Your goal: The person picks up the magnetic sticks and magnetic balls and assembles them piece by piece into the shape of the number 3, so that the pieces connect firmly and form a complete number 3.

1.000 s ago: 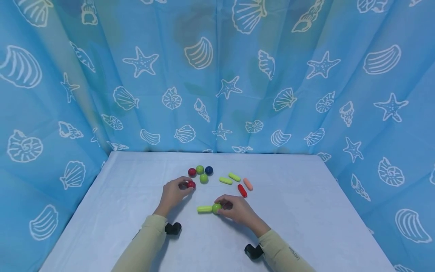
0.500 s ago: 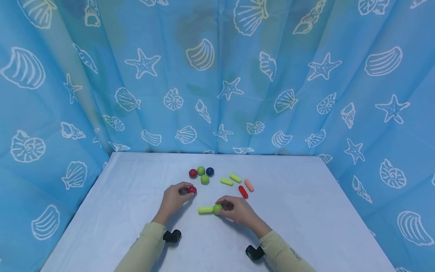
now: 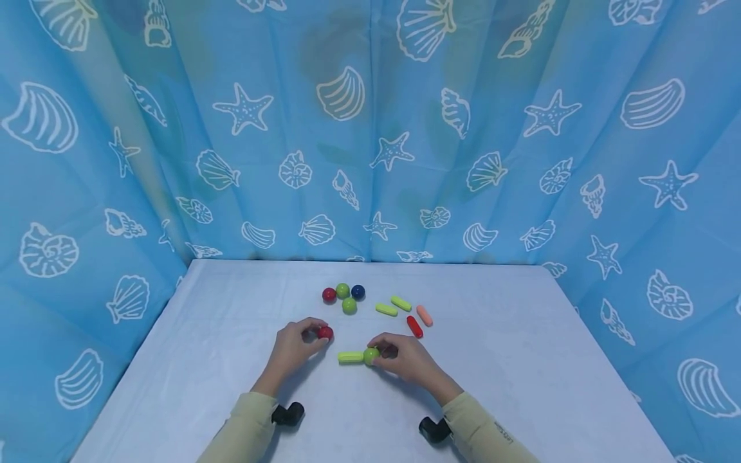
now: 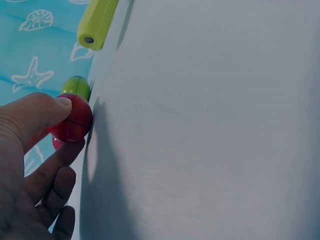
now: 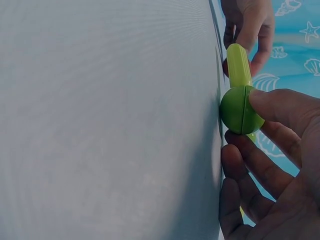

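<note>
My left hand (image 3: 294, 347) pinches a red ball (image 4: 73, 119) between thumb and fingers, low over the white table. A thin seam runs round the ball. My right hand (image 3: 405, 357) pinches a green ball (image 5: 239, 110), also seamed. From that ball's left side a ribbed yellow-green rod (image 3: 350, 357) extends toward the left hand, end to end with the ball. In the left wrist view the free end of this rod shows a dark round spot. The red ball is a short way left of and beyond the rod's free end.
Farther back on the white table (image 3: 521, 360) sit a red ball (image 3: 329, 295), two green balls (image 3: 349, 305) and a dark blue ball (image 3: 358, 292). Right of them lie two yellow-green rods (image 3: 386, 310), a red rod (image 3: 414, 326) and an orange rod (image 3: 424, 315). A blue shell-print curtain (image 3: 370, 193) hangs behind.
My left hand has drawn the red ball toward me, away from the group of balls and nearer the rod's level. My right hand keeps its pinch on the green ball, nearly still.
</note>
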A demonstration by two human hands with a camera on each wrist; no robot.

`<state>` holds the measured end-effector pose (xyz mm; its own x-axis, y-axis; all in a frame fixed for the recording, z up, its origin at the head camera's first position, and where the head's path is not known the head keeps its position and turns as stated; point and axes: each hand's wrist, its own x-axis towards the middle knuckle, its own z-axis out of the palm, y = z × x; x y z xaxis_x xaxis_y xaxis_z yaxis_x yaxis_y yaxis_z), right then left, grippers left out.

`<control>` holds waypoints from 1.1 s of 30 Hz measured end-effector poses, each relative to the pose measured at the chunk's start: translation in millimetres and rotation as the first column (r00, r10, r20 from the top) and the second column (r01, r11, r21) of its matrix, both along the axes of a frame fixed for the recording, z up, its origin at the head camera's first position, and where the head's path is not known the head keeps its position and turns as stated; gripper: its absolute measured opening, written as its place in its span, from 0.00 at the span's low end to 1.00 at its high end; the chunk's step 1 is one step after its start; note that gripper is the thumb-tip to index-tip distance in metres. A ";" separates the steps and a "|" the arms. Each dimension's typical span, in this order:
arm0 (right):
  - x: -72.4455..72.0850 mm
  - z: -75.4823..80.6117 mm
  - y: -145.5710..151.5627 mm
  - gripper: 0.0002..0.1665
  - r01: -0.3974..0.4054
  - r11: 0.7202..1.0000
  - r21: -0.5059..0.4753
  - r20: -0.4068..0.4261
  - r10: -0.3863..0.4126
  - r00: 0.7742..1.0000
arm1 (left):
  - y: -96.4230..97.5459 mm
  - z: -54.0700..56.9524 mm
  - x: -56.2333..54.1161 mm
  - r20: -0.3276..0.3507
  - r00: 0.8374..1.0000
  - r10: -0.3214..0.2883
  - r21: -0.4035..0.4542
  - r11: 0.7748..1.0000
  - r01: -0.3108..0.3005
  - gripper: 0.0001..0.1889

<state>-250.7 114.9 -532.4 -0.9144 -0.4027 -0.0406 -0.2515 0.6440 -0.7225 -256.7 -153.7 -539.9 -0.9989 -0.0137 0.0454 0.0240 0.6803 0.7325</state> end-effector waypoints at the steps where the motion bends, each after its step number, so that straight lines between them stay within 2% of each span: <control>1: 0.0 0.3 -0.1 0.16 0.002 1.000 0.001 0.002 -0.002 1.000 | -0.3 -0.1 1.4 -0.001 1.000 -0.001 -0.003 1.000 0.001 0.17; 9: 0.2 0.5 -1.7 0.17 0.015 1.000 0.012 0.018 -0.016 1.000 | -2.0 -2.8 13.5 0.006 1.000 -0.010 -0.003 1.000 0.010 0.17; 19: 0.4 -0.9 -2.5 0.16 0.009 1.000 0.018 -0.008 -0.009 1.000 | -4.5 -2.1 28.7 -0.005 0.998 -0.068 0.019 0.998 0.068 0.15; 26: -0.3 -0.4 -2.5 0.16 0.012 1.000 0.016 0.006 -0.012 1.000 | -3.2 -1.5 33.1 0.003 0.995 -0.099 0.029 0.995 0.099 0.14; 33: -0.7 -1.1 -1.8 0.16 0.005 1.000 0.015 0.005 -0.005 1.000 | -2.1 -1.8 34.2 -0.003 0.995 -0.103 0.034 0.994 0.103 0.14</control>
